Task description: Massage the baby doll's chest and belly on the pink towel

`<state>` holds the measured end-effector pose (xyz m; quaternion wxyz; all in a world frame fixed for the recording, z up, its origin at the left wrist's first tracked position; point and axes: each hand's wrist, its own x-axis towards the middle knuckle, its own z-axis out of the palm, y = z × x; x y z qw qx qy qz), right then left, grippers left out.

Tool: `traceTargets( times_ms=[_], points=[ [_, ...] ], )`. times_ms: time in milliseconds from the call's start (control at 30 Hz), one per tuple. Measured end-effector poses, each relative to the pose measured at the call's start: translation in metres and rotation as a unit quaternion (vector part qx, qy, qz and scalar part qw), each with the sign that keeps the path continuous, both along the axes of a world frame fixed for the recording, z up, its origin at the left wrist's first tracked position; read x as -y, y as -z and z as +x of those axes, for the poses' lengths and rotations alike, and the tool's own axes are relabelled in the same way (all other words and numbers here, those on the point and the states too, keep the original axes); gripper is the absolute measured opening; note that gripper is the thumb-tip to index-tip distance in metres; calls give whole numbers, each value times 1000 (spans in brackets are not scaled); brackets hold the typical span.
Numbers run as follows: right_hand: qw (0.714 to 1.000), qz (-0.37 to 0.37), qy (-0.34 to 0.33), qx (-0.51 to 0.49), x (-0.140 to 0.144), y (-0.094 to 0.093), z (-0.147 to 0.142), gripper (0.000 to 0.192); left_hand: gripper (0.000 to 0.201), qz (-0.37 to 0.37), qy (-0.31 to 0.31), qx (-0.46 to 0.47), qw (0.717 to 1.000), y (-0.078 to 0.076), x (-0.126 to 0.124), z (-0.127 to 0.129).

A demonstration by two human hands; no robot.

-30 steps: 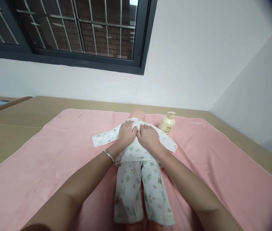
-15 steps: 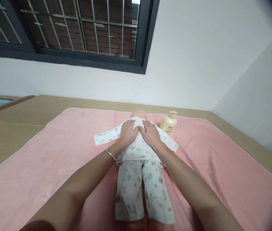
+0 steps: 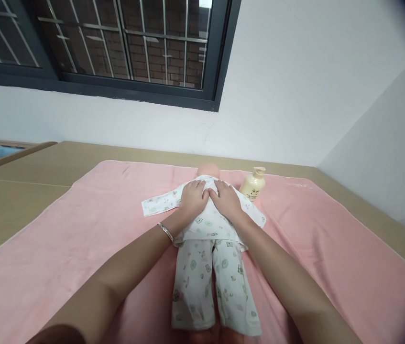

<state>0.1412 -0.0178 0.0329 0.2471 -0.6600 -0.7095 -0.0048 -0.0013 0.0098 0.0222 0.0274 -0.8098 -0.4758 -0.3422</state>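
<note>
A baby doll [image 3: 208,169] lies stretched out, its bare head at the far end. It wears a white long-sleeved top [image 3: 209,224] and matching trousers [image 3: 193,286] printed with small green and pink figures. My left hand [image 3: 193,198] rests flat on the left side of the doll's upper body, fingers extended. Mirroring it, my right hand [image 3: 226,199] lies flat on the right side, and the two thumbs meet near the middle. Both hands press on the cloth without grasping it. A silver bracelet [image 3: 166,232] circles my left wrist.
Beneath the doll spreads a pink blanket [image 3: 91,239] over a wooden surface [image 3: 19,200]. A pale yellow pump bottle [image 3: 253,185] stands by the doll's right-hand sleeve. Behind are a white wall [image 3: 277,95] and a dark-framed barred window [image 3: 134,91].
The hands have slid very slightly down the doll's upper body, still flat and side by side. The whole view has shifted a little.
</note>
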Motion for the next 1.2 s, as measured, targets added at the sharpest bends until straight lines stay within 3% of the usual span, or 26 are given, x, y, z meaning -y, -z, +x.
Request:
traceTargets(
  times_ms=[200,533,667,967,1100,1200],
  points=[
    [1000,-8,16,-14,-3,0,2,53,29,27,0,2,1000,-1,6,1],
    [992,73,22,102,26,-11,-18,34,42,-77,-26,85,993,8,-8,1],
    [992,71,13,107,27,-10,-19,34,40,-60,-17,81,995,9,-8,0],
    [999,-26,-33,-10,-8,-3,9,44,33,23,-28,-16,999,4,6,3],
    [1000,-10,-19,19,-1,-7,3,43,31,52,-25,-24,998,4,10,3],
    [998,-7,26,60,14,-15,-11,38,29,20,-30,21,999,6,8,3]
  ],
)
